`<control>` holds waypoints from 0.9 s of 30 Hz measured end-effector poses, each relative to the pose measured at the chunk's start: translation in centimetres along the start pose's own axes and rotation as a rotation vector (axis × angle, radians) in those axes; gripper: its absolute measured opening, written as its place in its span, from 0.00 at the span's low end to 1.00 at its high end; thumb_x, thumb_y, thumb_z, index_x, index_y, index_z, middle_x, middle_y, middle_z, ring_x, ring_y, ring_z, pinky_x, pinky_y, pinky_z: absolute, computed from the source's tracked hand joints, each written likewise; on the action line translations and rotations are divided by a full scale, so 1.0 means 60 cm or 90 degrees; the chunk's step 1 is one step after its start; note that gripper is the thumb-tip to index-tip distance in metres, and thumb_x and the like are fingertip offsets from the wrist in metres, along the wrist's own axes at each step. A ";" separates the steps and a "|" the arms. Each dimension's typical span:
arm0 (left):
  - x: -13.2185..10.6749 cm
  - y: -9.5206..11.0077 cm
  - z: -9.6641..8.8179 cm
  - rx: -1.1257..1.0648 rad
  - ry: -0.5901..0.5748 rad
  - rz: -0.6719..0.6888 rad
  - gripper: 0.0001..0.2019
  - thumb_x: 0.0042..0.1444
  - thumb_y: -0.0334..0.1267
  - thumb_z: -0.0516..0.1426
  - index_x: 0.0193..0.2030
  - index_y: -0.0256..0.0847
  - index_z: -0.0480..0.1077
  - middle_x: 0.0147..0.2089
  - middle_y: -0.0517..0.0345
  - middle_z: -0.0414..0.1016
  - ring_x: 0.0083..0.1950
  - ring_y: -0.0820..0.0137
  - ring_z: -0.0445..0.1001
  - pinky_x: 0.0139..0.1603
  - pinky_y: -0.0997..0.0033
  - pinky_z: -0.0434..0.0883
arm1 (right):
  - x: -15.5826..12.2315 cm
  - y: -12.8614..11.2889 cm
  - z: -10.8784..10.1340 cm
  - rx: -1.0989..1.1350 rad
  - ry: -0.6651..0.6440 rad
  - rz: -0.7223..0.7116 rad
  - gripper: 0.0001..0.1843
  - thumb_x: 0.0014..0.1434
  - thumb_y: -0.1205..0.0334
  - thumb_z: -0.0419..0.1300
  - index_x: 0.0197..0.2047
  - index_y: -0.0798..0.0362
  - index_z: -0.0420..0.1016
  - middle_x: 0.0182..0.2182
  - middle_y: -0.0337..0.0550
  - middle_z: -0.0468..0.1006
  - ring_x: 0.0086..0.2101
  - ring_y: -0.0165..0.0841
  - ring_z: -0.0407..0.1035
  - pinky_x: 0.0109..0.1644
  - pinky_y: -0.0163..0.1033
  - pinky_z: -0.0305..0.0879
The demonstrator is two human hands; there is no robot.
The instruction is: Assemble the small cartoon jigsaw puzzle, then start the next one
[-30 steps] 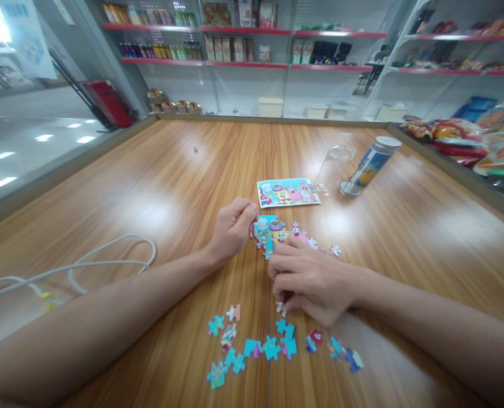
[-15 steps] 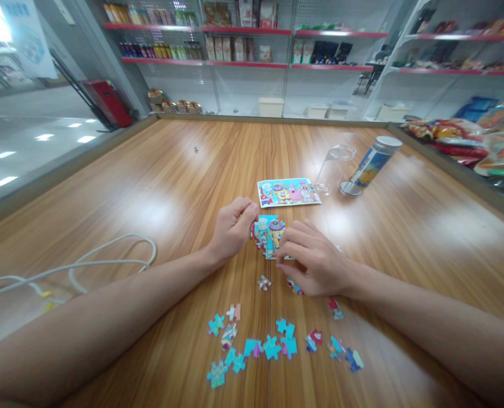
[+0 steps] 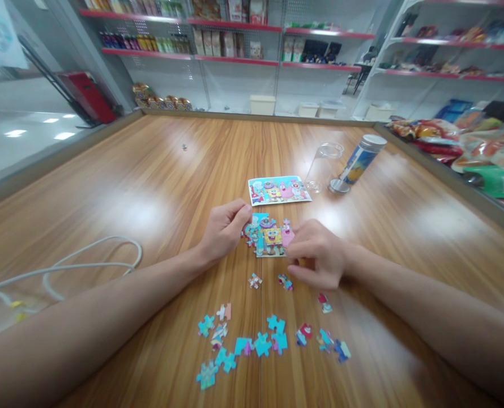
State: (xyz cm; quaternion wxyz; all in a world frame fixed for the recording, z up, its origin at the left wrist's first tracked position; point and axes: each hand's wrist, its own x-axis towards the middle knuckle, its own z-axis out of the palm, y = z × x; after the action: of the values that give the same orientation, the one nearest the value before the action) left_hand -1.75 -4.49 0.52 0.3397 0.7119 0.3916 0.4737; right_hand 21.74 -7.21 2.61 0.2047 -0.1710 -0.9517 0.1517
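Note:
A partly assembled cartoon jigsaw puzzle (image 3: pixel 271 237) lies between my hands, with a yellow square character in its middle. My left hand (image 3: pixel 226 226) rests at its upper left edge, closed, thumb pressed to the bent forefinger; anything inside is hidden. At the right edge, my right hand (image 3: pixel 317 255) is closed too, its curled fingers touching or nearly touching the pink character's side. What they hold, if anything, cannot be made out. Just below lie two separate puzzle pieces, one whitish (image 3: pixel 255 281) and one multicoloured (image 3: pixel 285 281). Behind the puzzle is a picture card (image 3: pixel 280 191) with the same cartoon scene.
Several loose puzzle pieces (image 3: pixel 262 344) are scattered near me. A clear plastic jar (image 3: pixel 323 166) and a blue can (image 3: pixel 360 161) stand at the back right, a metal lid (image 3: pixel 339 186) beside them. A white cable (image 3: pixel 94 264) loops at left. Packaged snacks (image 3: pixel 430 136) lie beyond the right edge.
My right hand has drawn back to the right, uncovering the yellow and pink characters and the multicoloured piece below. The left hand stays at the puzzle's edge. The whole view has shifted slightly.

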 end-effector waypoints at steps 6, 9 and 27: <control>0.000 -0.002 -0.001 0.013 -0.006 0.003 0.19 0.66 0.41 0.51 0.23 0.38 0.64 0.21 0.62 0.61 0.24 0.74 0.61 0.26 0.72 0.57 | 0.017 -0.079 -0.064 -0.110 -0.308 0.217 0.11 0.52 0.52 0.67 0.30 0.52 0.78 0.22 0.38 0.76 0.23 0.30 0.62 0.28 0.36 0.46; 0.001 -0.003 0.000 0.012 -0.004 0.002 0.19 0.66 0.41 0.51 0.23 0.39 0.65 0.21 0.62 0.61 0.24 0.74 0.61 0.26 0.72 0.57 | 0.018 -0.117 -0.060 -0.104 -0.363 0.212 0.18 0.53 0.46 0.70 0.36 0.54 0.81 0.23 0.41 0.78 0.22 0.30 0.64 0.27 0.37 0.45; 0.007 -0.006 0.003 -0.019 0.063 -0.008 0.18 0.65 0.39 0.52 0.22 0.39 0.63 0.21 0.62 0.60 0.25 0.75 0.60 0.25 0.74 0.59 | 0.026 -0.094 -0.017 -0.235 -0.222 0.160 0.07 0.64 0.64 0.61 0.33 0.56 0.75 0.27 0.44 0.80 0.23 0.29 0.66 0.27 0.39 0.42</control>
State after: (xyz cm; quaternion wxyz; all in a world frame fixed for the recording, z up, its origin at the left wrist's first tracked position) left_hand -1.54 -3.99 0.35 0.3337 0.6800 0.4049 0.5121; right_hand 19.37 -11.42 6.04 -0.0169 -0.2936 -0.9554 0.0275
